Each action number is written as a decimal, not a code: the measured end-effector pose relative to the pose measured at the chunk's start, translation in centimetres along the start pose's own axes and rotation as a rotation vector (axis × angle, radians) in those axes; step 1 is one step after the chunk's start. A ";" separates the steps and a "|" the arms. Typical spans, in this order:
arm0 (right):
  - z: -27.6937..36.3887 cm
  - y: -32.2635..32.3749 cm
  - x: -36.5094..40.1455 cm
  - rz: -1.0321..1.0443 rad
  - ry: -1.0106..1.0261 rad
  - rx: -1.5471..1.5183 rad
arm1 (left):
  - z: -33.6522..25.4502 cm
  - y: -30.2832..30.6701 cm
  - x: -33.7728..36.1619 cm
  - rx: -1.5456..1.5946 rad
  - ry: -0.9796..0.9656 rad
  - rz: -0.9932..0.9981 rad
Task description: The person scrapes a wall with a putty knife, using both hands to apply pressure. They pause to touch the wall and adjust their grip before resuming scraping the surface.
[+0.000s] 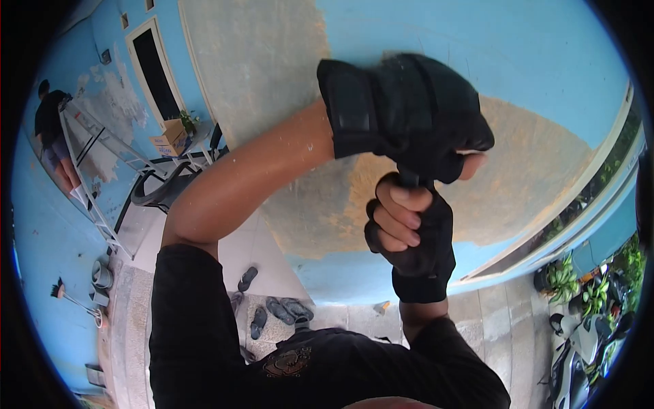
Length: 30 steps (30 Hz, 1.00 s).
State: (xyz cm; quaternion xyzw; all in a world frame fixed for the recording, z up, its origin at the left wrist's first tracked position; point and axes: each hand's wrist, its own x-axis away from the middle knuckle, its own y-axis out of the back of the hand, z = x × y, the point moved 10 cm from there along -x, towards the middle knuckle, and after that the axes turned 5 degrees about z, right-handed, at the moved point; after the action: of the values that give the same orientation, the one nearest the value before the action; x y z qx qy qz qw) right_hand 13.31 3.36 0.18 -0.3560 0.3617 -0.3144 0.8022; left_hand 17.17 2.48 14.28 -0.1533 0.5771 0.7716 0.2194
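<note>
At far left, a person (51,123) is standing at a slim metal ladder (71,143), facing a blue wall whose paint is showing rough, pale patches. Below, a bristly broom (58,289) is leaning. A square cardboard box (170,138) is sitting near a leafy plant, and flat, dark sandals (258,322) are lying on the floor. In the middle, the left hand (415,109), in a padded black fingerless glove, is bending over the right; I cannot tell what its mostly hidden fingers are doing. Just below, the gloved right hand (409,225) is curling tightly around a dark piece (409,176), which is showing between the hands, its full shape hidden. Behind them, the near wall (259,75) is baring mottled grey-and-tan plaster amid smooth blue paint. At right, broad-leaved potted plants (564,281) and a curvy motorbike (579,368) are standing outside.
</note>
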 end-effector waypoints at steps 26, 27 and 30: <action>-2.7 -0.4 0.6 -0.023 0.013 -0.150 | -1.1 -0.2 0.6 0.301 0.004 0.155; -3.2 -0.6 0.8 0.006 -0.025 -0.098 | -1.8 -0.2 0.9 0.135 -0.015 0.151; -2.2 -1.6 0.3 0.140 -0.056 -0.160 | -0.4 0.1 0.2 0.204 0.084 0.192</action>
State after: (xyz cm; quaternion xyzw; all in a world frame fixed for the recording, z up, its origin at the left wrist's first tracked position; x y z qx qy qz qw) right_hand 11.30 1.52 0.30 -0.4016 0.3872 -0.2176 0.8009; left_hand 16.98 2.15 14.16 -0.1066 0.6733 0.7191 0.1346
